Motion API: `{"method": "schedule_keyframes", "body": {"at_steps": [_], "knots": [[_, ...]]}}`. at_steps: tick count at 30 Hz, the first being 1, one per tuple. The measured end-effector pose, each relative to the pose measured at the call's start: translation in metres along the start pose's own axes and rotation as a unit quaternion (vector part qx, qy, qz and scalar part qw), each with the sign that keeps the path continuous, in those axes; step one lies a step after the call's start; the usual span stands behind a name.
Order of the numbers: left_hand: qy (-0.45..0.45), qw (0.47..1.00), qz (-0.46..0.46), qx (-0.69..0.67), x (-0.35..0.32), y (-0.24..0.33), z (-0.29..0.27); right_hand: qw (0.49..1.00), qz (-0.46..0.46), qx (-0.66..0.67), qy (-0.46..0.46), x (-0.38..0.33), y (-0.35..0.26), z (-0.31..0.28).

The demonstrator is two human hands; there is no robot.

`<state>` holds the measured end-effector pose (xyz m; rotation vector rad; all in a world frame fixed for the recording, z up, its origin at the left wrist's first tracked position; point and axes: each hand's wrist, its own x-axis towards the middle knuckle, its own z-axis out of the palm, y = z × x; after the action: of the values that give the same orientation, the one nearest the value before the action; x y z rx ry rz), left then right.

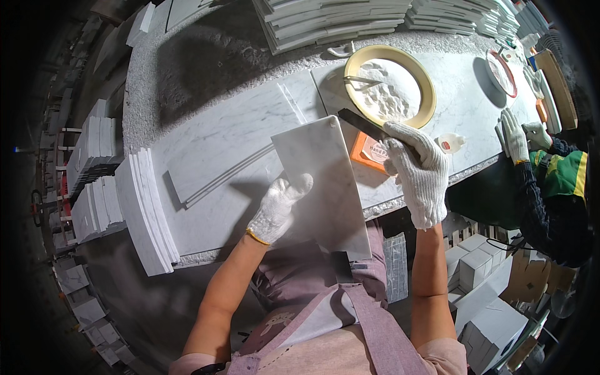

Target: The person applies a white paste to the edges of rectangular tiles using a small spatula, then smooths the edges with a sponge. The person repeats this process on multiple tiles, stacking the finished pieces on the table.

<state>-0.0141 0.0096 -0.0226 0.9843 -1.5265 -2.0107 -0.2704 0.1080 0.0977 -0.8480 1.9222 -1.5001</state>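
Note:
My left hand (276, 207), in a white knit glove, grips the left edge of a white-grey marble tile (334, 194), thumb on its face. The tile is tilted in front of me, its lower corner over my lap. My right hand (420, 172), gloved too, is closed around a dark flat bar (361, 124). The bar's far end points left, close to the tile's upper right corner; I cannot tell whether they touch. Below the bar, an orange block (370, 152) with a printed label lies on the table, partly hidden by my right glove.
A yellow bowl (426, 78) of white powder with a scraper stands behind. Marble slabs (222, 150) lie on the worktable, tile stacks (337, 25) at its back and left. A small white bottle (451, 143) lies to the right. A co-worker's gloved hands (514, 134) rest at the right edge.

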Motion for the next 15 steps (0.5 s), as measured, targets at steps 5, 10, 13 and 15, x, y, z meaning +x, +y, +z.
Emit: {"method": "schedule_keyframes", "body": {"at_steps": [5, 10, 13, 15], "knots": [[0.014, 0.978, -0.103, -0.180, -0.004, 0.018, 0.009, 0.999, -0.030, -0.022, -0.007, 0.001, 0.004, -0.002], [0.046, 0.981, -0.132, -0.136, -0.003, 0.031, 0.015, 0.998, -0.056, -0.030, 0.020, 0.002, 0.013, -0.008], [0.049, 0.973, -0.150, -0.166, -0.003, 0.031, 0.016, 0.997, -0.050, 0.011, 0.057, 0.007, 0.019, -0.015], [0.052, 0.967, -0.147, -0.203, -0.003, 0.032, 0.017, 0.987, -0.099, -0.094, 0.090, 0.015, 0.023, -0.021]]}}
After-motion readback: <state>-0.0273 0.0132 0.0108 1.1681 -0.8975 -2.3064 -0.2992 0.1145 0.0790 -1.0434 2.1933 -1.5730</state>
